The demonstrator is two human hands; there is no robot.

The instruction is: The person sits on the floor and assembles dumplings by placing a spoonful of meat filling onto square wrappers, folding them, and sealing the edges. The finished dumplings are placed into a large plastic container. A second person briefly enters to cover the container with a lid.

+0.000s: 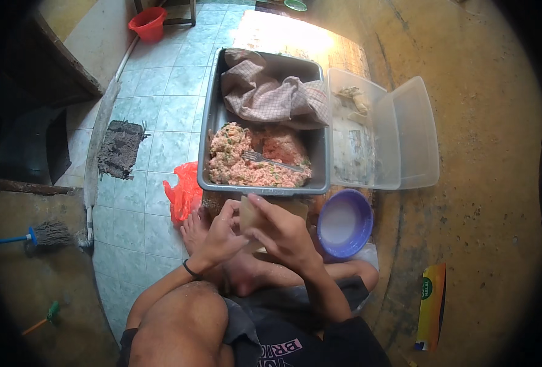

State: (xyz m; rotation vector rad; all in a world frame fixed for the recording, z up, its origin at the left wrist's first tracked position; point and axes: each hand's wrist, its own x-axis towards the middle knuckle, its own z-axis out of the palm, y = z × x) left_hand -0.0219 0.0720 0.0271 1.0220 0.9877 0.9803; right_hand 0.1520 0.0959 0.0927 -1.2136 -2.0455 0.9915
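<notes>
Between my two hands, a thin pale dough wrapper [249, 219] is held up in front of the grey basin. My right hand [287, 234] grips its right side between fingers and thumb. The fingers of my left hand [222, 238] are bent at its left edge and seem to pinch it, with the fingertips partly hidden. Just beyond, a grey plastic basin [264, 188] holds a mound of pink minced filling [234, 158] flecked with green. A metal fork [271, 160] lies on the filling. A checked cloth [275, 98] is draped across the basin's far part.
To the right of my hands sits a purple bowl [366, 220] of whitish liquid. Behind it, a translucent plastic container [385, 169] has pale scraps inside. A red plastic bag [183, 190] lies left of the basin by my foot. The wall [482, 183] rises on the right.
</notes>
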